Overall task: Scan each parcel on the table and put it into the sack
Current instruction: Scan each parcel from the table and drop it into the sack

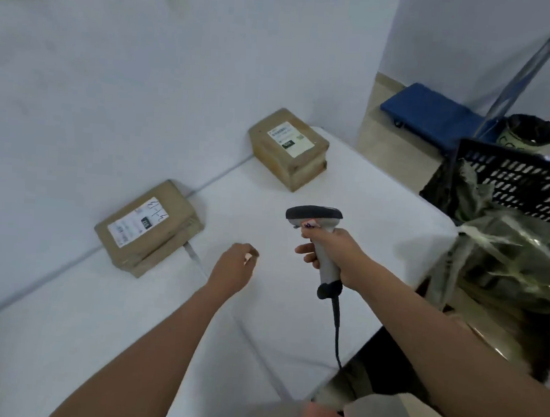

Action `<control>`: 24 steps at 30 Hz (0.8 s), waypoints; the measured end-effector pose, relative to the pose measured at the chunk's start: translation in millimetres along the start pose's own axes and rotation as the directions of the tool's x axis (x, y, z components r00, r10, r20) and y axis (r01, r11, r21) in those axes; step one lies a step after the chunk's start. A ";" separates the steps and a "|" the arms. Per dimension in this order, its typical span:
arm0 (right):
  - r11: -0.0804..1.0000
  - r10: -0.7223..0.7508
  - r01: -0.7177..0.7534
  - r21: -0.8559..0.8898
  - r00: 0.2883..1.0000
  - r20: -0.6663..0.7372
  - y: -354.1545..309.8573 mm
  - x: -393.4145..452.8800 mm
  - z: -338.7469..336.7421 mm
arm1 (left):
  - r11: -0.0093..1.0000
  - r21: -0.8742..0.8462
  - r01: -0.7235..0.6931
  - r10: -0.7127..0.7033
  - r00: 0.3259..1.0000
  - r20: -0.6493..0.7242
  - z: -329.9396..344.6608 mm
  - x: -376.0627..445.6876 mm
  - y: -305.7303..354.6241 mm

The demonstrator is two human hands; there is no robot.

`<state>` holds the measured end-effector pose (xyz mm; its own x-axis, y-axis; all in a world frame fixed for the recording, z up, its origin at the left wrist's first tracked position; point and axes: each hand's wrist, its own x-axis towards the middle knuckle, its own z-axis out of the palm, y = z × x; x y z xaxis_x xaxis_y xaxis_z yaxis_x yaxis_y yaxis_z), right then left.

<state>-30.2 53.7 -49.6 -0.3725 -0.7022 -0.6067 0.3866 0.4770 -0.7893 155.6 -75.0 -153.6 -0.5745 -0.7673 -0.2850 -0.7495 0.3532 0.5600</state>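
Two brown taped parcels with white labels lie on the white table [350, 187]. The near parcel [148, 227] is at the left by the wall, and the far parcel [289, 147] sits at the back corner. My right hand [329, 249] grips a grey and black barcode scanner [317, 231], head pointing left, its cable hanging down over the table edge. My left hand [235, 265] hovers above the table, right of the near parcel, with loosely curled fingers that hold nothing. A greenish sack [511, 257] hangs open just off the table's right edge.
A black perforated crate [523, 180] stands behind the sack. Farther back are a blue platform trolley [430, 111] and a lined bin [529, 131] on the floor. White walls bound the table at the left and back. A grey cable [195, 258] runs beside the near parcel.
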 end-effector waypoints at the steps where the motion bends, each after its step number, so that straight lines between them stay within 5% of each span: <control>1: 0.999 0.008 -0.007 -0.032 1.000 0.023 -4.3 7.6 18.0 | 0.999 0.044 0.009 -0.005 0.995 -0.099 -15.1 4.4 -22.4; 4: 0.990 0.036 -0.026 -0.142 0.997 0.071 -9.9 27.9 64.8 | 0.966 0.180 0.185 -0.132 0.953 -0.275 -58.1 15.2 -82.5; 11: 0.970 0.106 -0.087 -0.228 0.992 0.069 -2.4 53.2 115.1 | 0.778 0.216 0.590 -0.528 0.800 -0.286 -93.2 18.9 -164.7; 18: 0.973 0.121 -0.117 -0.201 0.993 0.008 9.9 60.1 117.9 | 0.921 0.195 0.339 -0.279 0.919 -0.278 -53.8 4.3 -108.5; 21: 0.968 0.129 -0.125 -0.216 0.992 0.005 12.4 55.6 119.4 | 0.967 0.239 0.090 -0.045 0.981 -0.187 -27.8 -9.5 -76.7; 24: 0.971 0.120 -0.117 -0.210 0.993 -0.001 12.1 47.5 111.5 | 0.989 0.140 -0.050 0.080 0.974 -0.212 -29.7 -9.4 -59.9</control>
<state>50.8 -32.8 -77.5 -0.3242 -0.6395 -0.6971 0.2423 0.6563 -0.7146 215.6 -104.9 -161.4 -0.5495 -0.8328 -0.0677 -0.7583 0.4630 0.4589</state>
